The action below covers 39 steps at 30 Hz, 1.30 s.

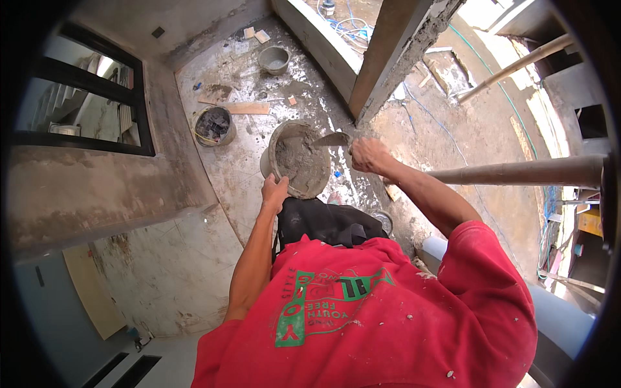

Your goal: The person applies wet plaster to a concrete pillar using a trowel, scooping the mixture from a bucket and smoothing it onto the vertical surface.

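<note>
Wet grey mortar (pixel 301 165) fills much of a round bucket (pixel 266 161), which is tilted toward me in front of my body. My left hand (pixel 275 193) grips the near left part of its rim. On the other side, my right hand (pixel 370 155) is closed round the handle of a trowel (pixel 332 139). The trowel's blade points left, over the bucket's right edge, with its tip at the mortar. Most of the trowel's handle is hidden inside my fist.
A bucket of dark rubble (pixel 215 126) stands at the left beside a wooden board (pixel 248 108). Farther off is a grey basin (pixel 274 59). A concrete post (pixel 387 58) rises ahead on the right, and a long pole (pixel 517 173) crosses at the right. A window (pixel 90 97) is on the left.
</note>
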Motion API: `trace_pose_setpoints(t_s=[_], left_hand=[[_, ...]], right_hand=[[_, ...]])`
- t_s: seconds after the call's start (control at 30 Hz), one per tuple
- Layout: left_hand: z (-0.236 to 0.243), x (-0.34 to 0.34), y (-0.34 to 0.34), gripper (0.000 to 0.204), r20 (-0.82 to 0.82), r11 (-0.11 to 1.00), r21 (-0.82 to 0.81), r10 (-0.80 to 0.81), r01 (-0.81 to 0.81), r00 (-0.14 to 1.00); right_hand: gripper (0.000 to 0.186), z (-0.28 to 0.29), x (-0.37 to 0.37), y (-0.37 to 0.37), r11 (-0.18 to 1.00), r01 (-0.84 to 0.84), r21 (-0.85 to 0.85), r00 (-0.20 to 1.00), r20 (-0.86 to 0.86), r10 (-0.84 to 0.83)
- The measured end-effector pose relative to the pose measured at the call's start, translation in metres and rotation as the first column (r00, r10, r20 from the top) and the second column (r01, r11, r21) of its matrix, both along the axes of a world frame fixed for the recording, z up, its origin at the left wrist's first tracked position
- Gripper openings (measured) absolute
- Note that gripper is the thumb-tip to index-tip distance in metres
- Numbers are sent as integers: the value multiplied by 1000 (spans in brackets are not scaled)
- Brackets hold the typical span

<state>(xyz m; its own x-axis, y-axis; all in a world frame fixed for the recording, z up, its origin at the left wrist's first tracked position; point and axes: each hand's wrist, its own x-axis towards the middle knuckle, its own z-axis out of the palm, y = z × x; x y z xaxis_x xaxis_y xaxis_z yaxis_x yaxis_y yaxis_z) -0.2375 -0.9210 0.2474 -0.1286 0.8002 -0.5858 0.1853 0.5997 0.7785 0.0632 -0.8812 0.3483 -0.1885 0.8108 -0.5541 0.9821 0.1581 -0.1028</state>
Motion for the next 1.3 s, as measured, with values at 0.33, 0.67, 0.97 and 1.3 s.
trace_pose_setpoints(t_s=[0.33,0.67,0.97,1.3], left_hand=[[0,20,-12,25,26,998,54,-25,24,999],[-20,-8,-26,24,-114,984,154,-68,85,991],[-8,8,-33,20,69,991,135,-11,2,998],[17,3,5,25,185,999,17,38,-42,982]], right_hand=[[15,-63,-30,2,871,-206,-446,976,-153,152],[19,-42,-48,54,974,-190,-125,971,124,205],[18,-85,-61,2,254,75,-964,833,-79,-548],[11,-50,-21,-2,493,171,-853,657,-274,-703]])
